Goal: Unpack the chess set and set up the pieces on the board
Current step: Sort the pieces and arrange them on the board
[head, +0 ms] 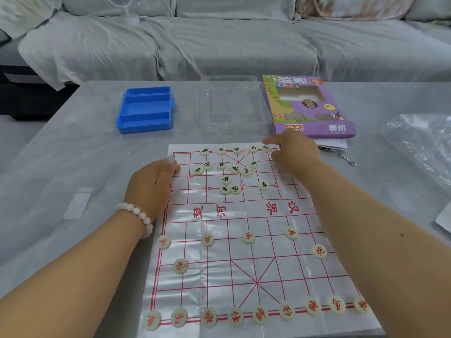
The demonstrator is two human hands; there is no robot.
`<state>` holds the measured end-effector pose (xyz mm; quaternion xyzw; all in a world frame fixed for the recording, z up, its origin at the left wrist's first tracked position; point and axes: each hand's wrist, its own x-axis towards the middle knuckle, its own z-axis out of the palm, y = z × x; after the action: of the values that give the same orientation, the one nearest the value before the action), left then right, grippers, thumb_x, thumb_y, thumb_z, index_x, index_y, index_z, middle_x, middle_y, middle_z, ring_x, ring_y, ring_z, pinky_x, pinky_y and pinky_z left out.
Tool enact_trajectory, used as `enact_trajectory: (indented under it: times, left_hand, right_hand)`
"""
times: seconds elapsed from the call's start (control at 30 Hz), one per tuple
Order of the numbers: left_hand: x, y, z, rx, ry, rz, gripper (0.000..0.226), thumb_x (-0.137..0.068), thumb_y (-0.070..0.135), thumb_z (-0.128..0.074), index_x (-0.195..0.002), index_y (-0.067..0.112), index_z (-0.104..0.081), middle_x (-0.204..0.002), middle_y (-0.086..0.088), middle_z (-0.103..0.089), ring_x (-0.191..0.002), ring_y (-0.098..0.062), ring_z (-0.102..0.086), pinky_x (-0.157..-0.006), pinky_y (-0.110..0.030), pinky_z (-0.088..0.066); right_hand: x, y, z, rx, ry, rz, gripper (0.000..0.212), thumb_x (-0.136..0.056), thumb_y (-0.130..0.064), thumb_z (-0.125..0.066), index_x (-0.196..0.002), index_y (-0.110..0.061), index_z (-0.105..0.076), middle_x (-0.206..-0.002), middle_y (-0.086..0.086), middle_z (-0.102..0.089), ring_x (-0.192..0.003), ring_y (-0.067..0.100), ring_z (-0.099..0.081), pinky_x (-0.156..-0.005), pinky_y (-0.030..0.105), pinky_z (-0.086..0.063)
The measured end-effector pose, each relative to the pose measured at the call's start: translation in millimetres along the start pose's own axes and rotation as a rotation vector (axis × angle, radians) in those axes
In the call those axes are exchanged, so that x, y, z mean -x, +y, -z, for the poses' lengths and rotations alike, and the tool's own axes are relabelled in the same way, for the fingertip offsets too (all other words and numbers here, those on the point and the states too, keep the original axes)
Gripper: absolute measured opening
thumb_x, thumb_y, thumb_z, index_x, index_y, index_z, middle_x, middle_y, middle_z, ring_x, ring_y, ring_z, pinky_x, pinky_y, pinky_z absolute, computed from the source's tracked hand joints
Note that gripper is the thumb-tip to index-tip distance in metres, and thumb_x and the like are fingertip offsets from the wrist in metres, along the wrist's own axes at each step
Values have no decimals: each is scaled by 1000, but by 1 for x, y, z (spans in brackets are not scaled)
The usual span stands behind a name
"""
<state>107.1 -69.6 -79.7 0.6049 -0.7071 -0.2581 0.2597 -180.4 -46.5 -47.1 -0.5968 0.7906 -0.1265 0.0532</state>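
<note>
Sofa (pixel 170 45) behind, cut off at top. Board (pixel 244 240) flat on table (pixel 61 154), near edge out of frame. Left hand (pixel 151 184) presses board's far-left edge, fingers curled under, grip unclear. Right hand (pixel 295 150) touches far-row piece (pixel 266 148), fingertips blurred. Black-marked pieces (pixel 225 180) partly unsorted; glyphs unreadable.

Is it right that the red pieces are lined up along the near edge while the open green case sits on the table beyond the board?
Not quite. The head view shows the open case is blue, not green. The rest holds: the red pieces line the near edge of the board, and the case sits on the table beyond it.
</note>
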Motion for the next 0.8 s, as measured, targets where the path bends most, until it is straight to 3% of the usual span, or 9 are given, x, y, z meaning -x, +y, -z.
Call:
enact_trajectory:
  times: [0.33,0.43,0.5,0.57,0.63,0.8]
  left_hand:
    - [1,1,1,7,7,5,55,-97,45,-20,-121,18,-62,-132,0,-56,-124,-19,-48,-98,-20,-23]
    - [1,2,0,6,3,15,54,-98,45,-21,-122,18,-62,-133,1,-55,-124,-19,-47,-98,-20,-22]
    - [1,3,0,10,4,19,53,-98,44,-22,-122,18,-61,-133,1,-55,-124,-19,-48,-98,-20,-22]
    - [1,3,1,8,0,25,52,-99,43,-22,-122,19,-61,-132,0,-55,-123,-19,-48,-99,-20,-23]
    - [1,3,0,-4,-6,32,50,-99,43,-22,-123,19,-60,-133,1,-55,-124,-19,-48,-102,-22,-24]
    - [1,3,1,12,-11,27,50,-99,42,-23,-122,19,-60,-133,1,-54,-124,-19,-47,-96,-18,-21]
  right_hand:
    - [4,1,4,12,-89,27,43,-89,-15,-44,-122,-36,-62,-131,4,-54,-112,26,-55,-93,36,-45]
    - [5,-3,7,-108,-74,11,44,-88,-14,-47,-124,-36,-59,-110,0,-57,-89,19,-58,-81,32,-49]
    - [7,-7,10,-223,-62,47,40,-88,-14,-53,-122,-33,-61,-88,-8,-50,-67,8,-49,-66,23,-42]
    - [10,-11,14,-329,-72,105,29,-88,-18,-61,-114,-29,-67,-71,-11,-42,-58,4,-41,-56,18,-34]
    - [15,-16,18,-354,-126,167,22,-85,-25,-68,-106,-27,-71,-67,-10,-41,-57,6,-40,-53,17,-31]
    - [15,-27,10,-215,-231,230,26,-75,-29,-77,-101,-28,-73,-76,-9,-48,-71,11,-50,-58,18,-37]
